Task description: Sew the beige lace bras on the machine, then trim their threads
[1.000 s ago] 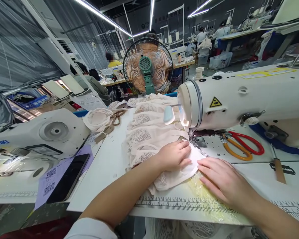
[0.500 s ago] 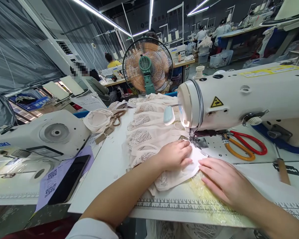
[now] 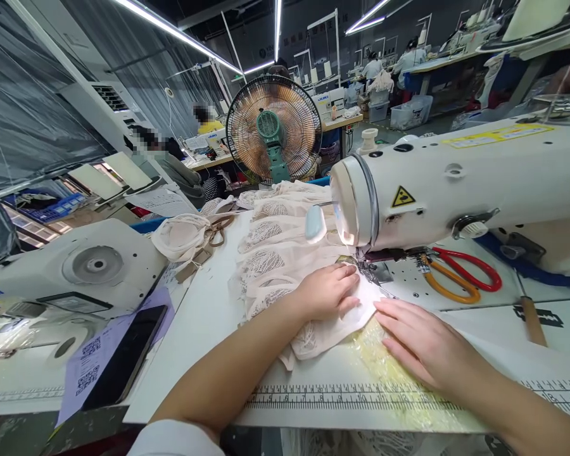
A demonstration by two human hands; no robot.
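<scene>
Pale cream fabric with lace panels (image 3: 261, 259) lies gathered across the table and runs to the needle area of a white sewing machine (image 3: 408, 183). My left hand (image 3: 327, 292) rests palm down on the fabric just left of the presser foot (image 3: 368, 269), fingers together and pressing on it. My right hand (image 3: 420, 339) lies flat with extended fingers, its fingertips touching the right edge of a smooth white piece in front of the foot. Below that hand is a yellowish, clear-taped patch (image 3: 382, 354) on the table.
Right of the needle lie scissors (image 3: 456, 272) with red and orange handles, a wooden-handled tool (image 3: 532, 320) and a razor-blade shape. To the left are a phone (image 3: 126, 354), another machine (image 3: 95, 266) and a cream lace-free bundle (image 3: 178, 237). A fan (image 3: 270, 126) stands behind.
The whole view has shifted slightly, so things appear a little farther left. Both hands stay at nearly the same places on the fabric by the presser foot.
</scene>
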